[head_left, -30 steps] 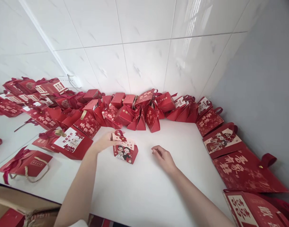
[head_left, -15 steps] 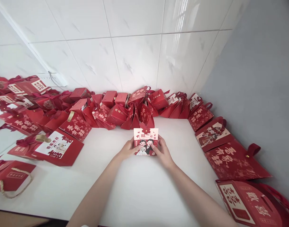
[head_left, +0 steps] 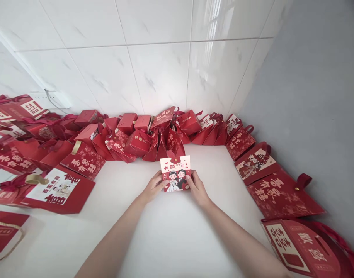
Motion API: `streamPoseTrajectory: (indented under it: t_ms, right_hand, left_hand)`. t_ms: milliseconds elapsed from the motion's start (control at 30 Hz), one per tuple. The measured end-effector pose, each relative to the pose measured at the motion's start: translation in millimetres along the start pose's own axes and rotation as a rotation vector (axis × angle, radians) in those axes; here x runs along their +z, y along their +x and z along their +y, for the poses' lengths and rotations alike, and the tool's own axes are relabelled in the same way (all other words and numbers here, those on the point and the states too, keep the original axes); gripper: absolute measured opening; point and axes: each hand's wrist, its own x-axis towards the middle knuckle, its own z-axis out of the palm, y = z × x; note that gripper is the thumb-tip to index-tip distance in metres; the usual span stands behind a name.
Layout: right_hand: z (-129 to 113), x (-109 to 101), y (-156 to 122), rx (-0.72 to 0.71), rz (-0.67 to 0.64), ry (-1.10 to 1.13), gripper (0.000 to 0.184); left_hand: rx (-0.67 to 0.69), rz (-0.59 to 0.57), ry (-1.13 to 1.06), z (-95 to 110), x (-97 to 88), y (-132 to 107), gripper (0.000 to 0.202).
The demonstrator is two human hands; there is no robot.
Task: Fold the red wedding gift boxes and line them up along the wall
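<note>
A small red and white gift box (head_left: 176,173) with a cartoon couple on its front stands upright on the white table (head_left: 177,239), just ahead of me. My left hand (head_left: 154,187) grips its left side, fingers curled against it. On the opposite side my right hand (head_left: 197,187) does the same. The box's red ribbon bow pokes up behind its top edge.
Many red gift boxes and bags are heaped along the tiled wall, among them a pile (head_left: 154,135) straight behind the box. Flat red bags (head_left: 281,193) line the right side by the grey wall. A larger red bag (head_left: 58,189) lies at left.
My left hand brought the box from the left to the middle and turned it upright. My right hand came in and took its right side. My view shifted slightly right.
</note>
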Motion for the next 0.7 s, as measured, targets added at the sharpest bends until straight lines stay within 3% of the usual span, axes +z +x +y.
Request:
streamPoseTrajectory:
  t_ms: [233, 367, 567, 700]
  right_hand:
    - [2, 1, 5, -0.03, 0.038, 0.032, 0.037]
    - [2, 1, 6, -0.066, 0.055, 0.041, 0.036]
    - [8, 0, 9, -0.076, 0.095, 0.015, 0.036]
    - [12, -2, 12, -0.103, 0.152, -0.014, 0.036]
  left_hand:
    - [-0.024, 0.014, 0.065, -1, -3.1, 5, 0.045]
    - [-0.132, 0.123, -0.083, 3, 3.2, 7, 0.055]
    - [-0.171, 0.345, -0.085, -6, 22.0, 27, 0.067]
    - [-0.138, 0.344, -0.142, -9, 27.7, 36, 0.065]
